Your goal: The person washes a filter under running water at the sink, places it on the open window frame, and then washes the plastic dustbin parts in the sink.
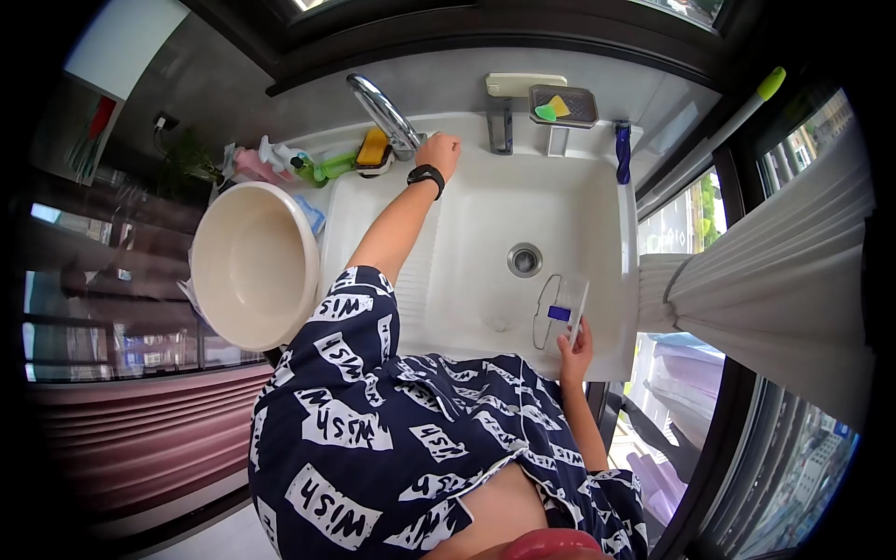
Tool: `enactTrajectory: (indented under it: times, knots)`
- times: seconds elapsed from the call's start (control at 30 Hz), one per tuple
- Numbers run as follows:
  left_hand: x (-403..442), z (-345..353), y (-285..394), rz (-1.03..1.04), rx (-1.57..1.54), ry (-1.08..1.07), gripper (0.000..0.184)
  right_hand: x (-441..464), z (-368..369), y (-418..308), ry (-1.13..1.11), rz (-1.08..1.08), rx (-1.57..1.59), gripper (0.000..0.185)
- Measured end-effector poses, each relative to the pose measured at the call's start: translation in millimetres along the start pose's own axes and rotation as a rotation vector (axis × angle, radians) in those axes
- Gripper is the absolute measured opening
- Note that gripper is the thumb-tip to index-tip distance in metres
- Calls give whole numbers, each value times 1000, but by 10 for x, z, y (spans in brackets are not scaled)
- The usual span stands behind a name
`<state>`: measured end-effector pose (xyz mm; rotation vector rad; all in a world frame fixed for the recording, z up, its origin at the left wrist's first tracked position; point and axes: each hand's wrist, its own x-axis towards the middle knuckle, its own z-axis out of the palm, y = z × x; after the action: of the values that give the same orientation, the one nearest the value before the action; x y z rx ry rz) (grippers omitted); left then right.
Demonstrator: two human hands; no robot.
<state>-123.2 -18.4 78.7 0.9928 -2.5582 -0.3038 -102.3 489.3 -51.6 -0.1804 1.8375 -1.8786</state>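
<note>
My left hand (441,154), with a black watch on the wrist, is closed at the base of the chrome faucet (383,110), where its handle is hidden by my fingers. Over the lower right of the sink (485,215), my right hand (576,355) grips the edge of a clear plastic case (575,301) with a dark blue label. A thin looped outline shows beside the case's left side; I cannot tell whether it belongs to the case. The round metal drain (525,260) lies just above it. No running water can be made out.
A large cream basin (252,266) stands left of the sink. Bottles (271,157) and a yellow sponge (374,147) sit along the back left. A soap rack (563,106), a dark blue object (623,152) and a curtain (756,252) are to the right.
</note>
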Motion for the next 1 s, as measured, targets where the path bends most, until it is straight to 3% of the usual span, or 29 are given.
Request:
enactTrajectory:
  times: [0.17, 0.3, 0.53, 0.67, 0.77, 1.0]
  knots:
    - [285, 229, 3, -18, 150, -92, 19, 1, 40, 22, 15, 31, 47, 78]
    - [456, 469, -34, -104, 174, -60, 18, 19, -12, 149, -2, 52, 42, 79]
    - [603, 665, -209, -64, 257, -67, 19, 6, 62, 63, 26, 51, 33, 79]
    - [540, 657, -181, -52, 128, -58, 27, 24, 66, 62, 27, -14, 32, 78]
    - [457, 501, 20, -191, 118, -166, 39, 26, 26, 98, -1, 70, 32, 81]
    - [243, 751, -44, -230, -65, -46, 47, 32, 13, 140, 1, 59, 36, 82]
